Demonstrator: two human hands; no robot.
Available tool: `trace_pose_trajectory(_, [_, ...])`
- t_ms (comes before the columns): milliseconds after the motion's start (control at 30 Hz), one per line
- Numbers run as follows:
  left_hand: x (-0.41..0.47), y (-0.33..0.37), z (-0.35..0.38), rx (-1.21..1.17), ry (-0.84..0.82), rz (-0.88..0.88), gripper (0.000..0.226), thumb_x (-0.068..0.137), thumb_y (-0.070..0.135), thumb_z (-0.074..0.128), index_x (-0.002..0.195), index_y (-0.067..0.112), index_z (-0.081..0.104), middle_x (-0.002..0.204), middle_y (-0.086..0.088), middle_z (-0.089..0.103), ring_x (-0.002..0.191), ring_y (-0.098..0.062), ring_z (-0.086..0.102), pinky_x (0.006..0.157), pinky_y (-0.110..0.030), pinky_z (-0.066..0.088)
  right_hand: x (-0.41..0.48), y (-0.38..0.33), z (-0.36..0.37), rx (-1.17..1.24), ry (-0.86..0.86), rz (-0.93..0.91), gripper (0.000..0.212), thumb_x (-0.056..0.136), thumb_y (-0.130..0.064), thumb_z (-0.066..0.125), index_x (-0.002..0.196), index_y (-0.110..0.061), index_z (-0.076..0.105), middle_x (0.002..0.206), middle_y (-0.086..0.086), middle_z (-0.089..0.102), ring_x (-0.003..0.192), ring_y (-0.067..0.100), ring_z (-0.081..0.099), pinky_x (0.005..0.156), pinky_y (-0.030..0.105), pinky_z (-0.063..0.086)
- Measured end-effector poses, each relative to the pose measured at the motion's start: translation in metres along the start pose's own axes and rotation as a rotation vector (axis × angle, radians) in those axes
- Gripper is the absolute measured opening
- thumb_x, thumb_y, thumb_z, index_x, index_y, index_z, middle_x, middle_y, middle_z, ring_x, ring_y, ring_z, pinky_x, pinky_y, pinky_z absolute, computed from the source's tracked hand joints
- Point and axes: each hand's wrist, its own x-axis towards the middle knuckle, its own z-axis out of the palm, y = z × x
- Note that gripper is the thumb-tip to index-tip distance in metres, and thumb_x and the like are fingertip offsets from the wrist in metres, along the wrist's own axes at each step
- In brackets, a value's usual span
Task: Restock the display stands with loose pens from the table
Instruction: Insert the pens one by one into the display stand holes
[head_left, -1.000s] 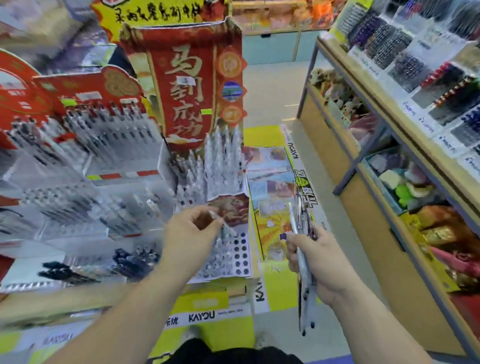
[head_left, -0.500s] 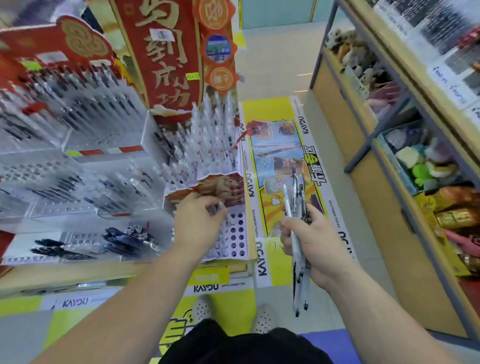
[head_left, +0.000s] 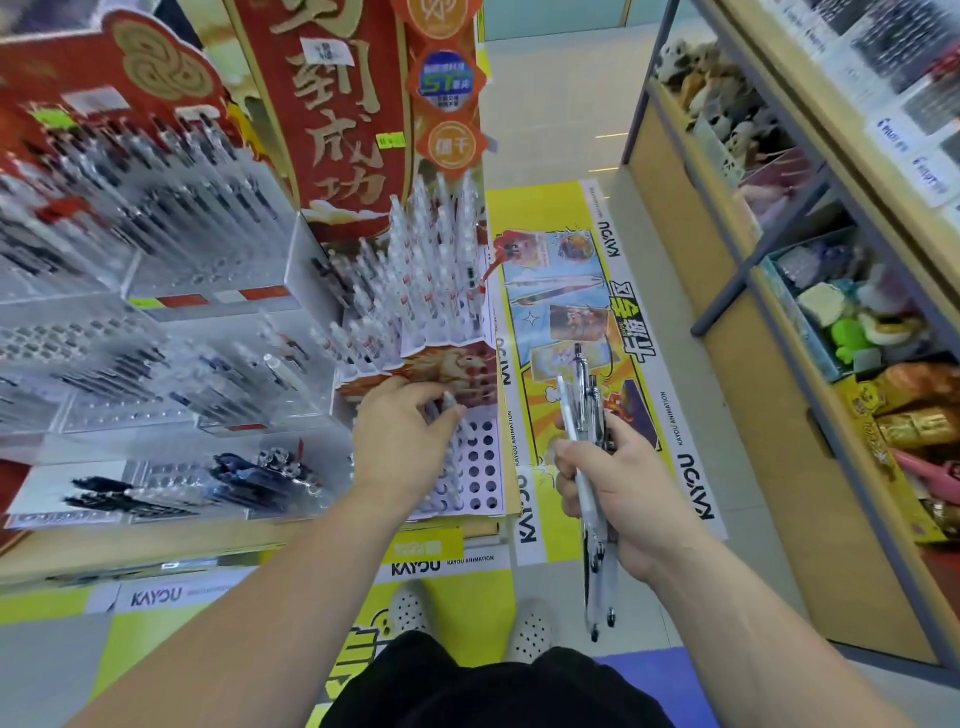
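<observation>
My left hand (head_left: 402, 439) pinches a clear pen (head_left: 457, 413) over the lower tier of a white display stand (head_left: 480, 470) whose holes stand in rows. The pen's tip points down toward the holes. The stand's upper tier holds several clear pens (head_left: 421, 291) upright. My right hand (head_left: 613, 486) grips a bundle of clear and white pens (head_left: 589, 415), held to the right of the stand over the aisle floor, their ends sticking out above and below the fist.
Clear acrylic racks (head_left: 156, 322) of dark pens fill the left. A red banner (head_left: 332, 114) rises behind the stand. The wooden table edge (head_left: 156, 551) runs below. A shelf unit (head_left: 810, 291) with toys and pen packs lines the right of the aisle.
My left hand has come down with its pen from the upper tier to the holed lower tier. The view has tilted downward. My right hand keeps its bundle.
</observation>
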Motion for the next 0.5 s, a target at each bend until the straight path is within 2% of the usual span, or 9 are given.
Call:
trace_pose_trajectory(267, [0.0000,0.0009,0.0034,-0.020,-0.005,0.029,0.021,0.085,0.026,0.081,0.102,0.015,0.079,0.079,0.004,0.056,0.085,-0.022,0.053,0.075,-0.033,0.044,-0.0012,0.0036,0.0022,0.009,-0.008,0.005,0.021,0.094,-0.002,0.063,0.114,-0.001,0.057,0.076,0.012,0.050,0.058,0.021,0.043,0.051,0.032,0.037])
trace_pose_trajectory(400, [-0.0025,0.0020,0.0029,-0.042,0.009,0.056,0.012,0.085,0.024,0.080,0.096,0.018,0.080,0.070,0.014,0.046,0.078,-0.018,0.047,0.069,-0.029,0.034,-0.0018,0.0025,-0.0004,0.033,-0.005,0.006,0.018,0.093,-0.001,0.063,0.110,-0.003,0.058,0.076,0.013,0.050,0.057,0.021,0.043,0.049,0.030,0.038])
trace_pose_trajectory(500, [-0.0008,0.0031,0.0025,-0.041,-0.022,0.053,0.005,0.085,0.023,0.080,0.087,0.021,0.076,0.065,0.014,0.043,0.073,-0.017,0.043,0.062,-0.028,0.027,-0.0027,0.0013,-0.0026,0.049,0.002,0.004,0.013,0.094,0.001,0.062,0.102,-0.009,0.059,0.075,0.012,0.051,0.055,0.020,0.044,0.048,0.029,0.038])
